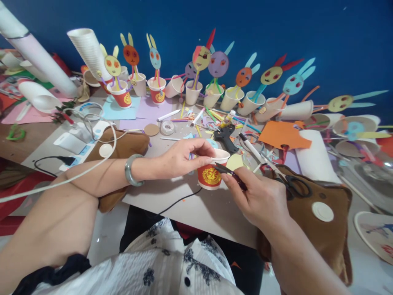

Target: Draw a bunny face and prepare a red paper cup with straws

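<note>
A red paper cup (209, 176) with a yellow printed emblem stands upright at the table's front, in the middle of the view. My left hand (187, 157) reaches across from the left and pinches its rim between thumb and fingers. Closed in my right hand (258, 194) is a utility knife (233, 174) with a dark, pointed blade. The blade's tip is at the cup's upper right side, just below the rim; whether it pierces the wall I cannot tell. Behind the cup lies a black glue gun (227, 137).
Several paper rabbit figures in cups (192, 93) line the blue wall. Scissors (294, 184) lie by a brown cushion (319, 237) at right. A power strip (92, 139) with chargers and a loose white cable (112, 147) is at left. Pens and paper scraps (211, 119) litter the middle.
</note>
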`<state>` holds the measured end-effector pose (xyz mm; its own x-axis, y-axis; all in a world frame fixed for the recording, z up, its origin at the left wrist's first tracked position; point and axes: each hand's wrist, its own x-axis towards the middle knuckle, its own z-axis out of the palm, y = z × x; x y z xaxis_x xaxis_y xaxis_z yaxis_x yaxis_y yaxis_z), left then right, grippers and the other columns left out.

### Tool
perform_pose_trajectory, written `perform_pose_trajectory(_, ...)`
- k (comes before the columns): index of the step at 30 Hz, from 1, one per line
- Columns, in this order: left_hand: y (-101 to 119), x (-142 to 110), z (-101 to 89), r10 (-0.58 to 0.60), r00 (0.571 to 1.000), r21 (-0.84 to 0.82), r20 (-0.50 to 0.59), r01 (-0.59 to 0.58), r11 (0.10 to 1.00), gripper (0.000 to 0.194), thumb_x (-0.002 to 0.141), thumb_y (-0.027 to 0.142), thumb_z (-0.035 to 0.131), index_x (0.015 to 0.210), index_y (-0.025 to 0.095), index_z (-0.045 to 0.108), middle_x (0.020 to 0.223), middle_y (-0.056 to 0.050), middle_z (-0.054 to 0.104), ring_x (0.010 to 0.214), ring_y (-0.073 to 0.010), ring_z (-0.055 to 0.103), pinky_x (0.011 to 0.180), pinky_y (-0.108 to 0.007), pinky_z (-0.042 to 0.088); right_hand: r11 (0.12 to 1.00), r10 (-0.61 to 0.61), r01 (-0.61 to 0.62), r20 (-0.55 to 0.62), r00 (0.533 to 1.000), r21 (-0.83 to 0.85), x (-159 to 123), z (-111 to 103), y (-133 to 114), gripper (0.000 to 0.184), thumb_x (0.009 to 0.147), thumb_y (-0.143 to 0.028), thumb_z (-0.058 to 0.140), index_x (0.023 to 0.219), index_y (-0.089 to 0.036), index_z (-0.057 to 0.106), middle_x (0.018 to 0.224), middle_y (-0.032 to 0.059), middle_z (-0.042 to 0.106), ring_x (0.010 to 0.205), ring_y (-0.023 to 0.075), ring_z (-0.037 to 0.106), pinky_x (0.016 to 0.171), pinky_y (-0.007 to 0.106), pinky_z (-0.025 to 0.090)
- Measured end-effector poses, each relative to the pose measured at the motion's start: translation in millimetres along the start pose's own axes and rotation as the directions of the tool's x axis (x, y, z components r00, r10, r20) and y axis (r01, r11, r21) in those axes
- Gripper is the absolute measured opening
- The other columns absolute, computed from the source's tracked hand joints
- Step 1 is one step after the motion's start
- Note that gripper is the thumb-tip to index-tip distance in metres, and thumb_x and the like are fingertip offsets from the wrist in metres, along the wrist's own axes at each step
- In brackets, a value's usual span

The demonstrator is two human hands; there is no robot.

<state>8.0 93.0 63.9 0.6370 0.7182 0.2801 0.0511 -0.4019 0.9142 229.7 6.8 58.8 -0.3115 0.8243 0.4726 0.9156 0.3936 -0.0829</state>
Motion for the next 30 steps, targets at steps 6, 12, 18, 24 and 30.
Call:
perform_pose_trajectory(6,-6.5,-0.6,1.6,0.056,0.998,0.031,-0.041,-0.054,0.998,0.016,0.088,0.030,0.069,0.093,0.016,0.065,0.090,-0.005,0.073,0.083,-0.0130,0.066,0.080,-0.025,0.054,0.998,0.052,-0.054,0.079,0.995,0.016,-1.1,-1.2,-0.9,0.051,0.102,-0.055,0.042,0.068,-0.020,0.056,0.044,-0.0019,0.047,0.041,0.0114,0.044,0.048,0.025,0.019)
perform_pose_trajectory(12,-8.4,-1.8,3.2,0.048,0.996,0.029,-0.069,-0.047,0.998,0.012,0.088,0.026,0.069,0.095,0.016,0.067,0.094,-0.006,0.075,0.085,-0.0133,0.068,0.081,-0.026,0.056,0.989,0.117,-0.132,0.173,0.978,0.073,-3.0,-2.6,1.4,0.052,0.102,-0.058,0.041,0.068,-0.021,0.055,0.044,-0.0019,0.049,0.040,0.0124,0.046,0.048,0.026,0.019)
perform_pose_trajectory(18,-11.6,-3.2,6.2,0.043,0.995,0.008,-0.087,-0.042,0.999,0.015,0.087,0.028,0.071,0.093,0.016,0.067,0.092,-0.006,0.075,0.084,-0.0132,0.069,0.081,-0.026,0.056,0.976,0.138,-0.174,0.247,0.959,0.131,0.0,-3.6,1.4,0.053,0.101,-0.059,0.040,0.066,-0.021,0.049,0.044,-0.0029,0.047,0.040,0.0118,0.046,0.049,0.027,0.019)
perform_pose_trajectory(24,-10.5,-4.0,6.6,0.040,0.995,-0.016,-0.089,-0.042,0.999,0.015,0.089,0.029,0.070,0.093,0.016,0.066,0.092,-0.006,0.074,0.085,-0.0137,0.069,0.083,-0.027,0.056,0.965,0.123,-0.174,0.244,0.962,0.198,0.5,-4.4,2.5,0.051,0.101,-0.057,0.042,0.065,-0.022,0.048,0.044,-0.0036,0.045,0.039,0.0109,0.043,0.048,0.027,0.021)
perform_pose_trajectory(30,-13.3,-3.8,7.3,-0.023,0.997,-0.149,-0.079,0.011,0.989,0.026,0.087,0.040,0.074,0.094,0.016,0.066,0.093,-0.006,0.073,0.083,-0.0125,0.068,0.080,-0.026,0.056,0.962,0.113,-0.158,0.204,0.973,0.221,0.6,-4.8,3.2,0.049,0.102,-0.054,0.043,0.066,-0.021,0.049,0.045,-0.0040,0.045,0.039,0.0104,0.042,0.048,0.027,0.023)
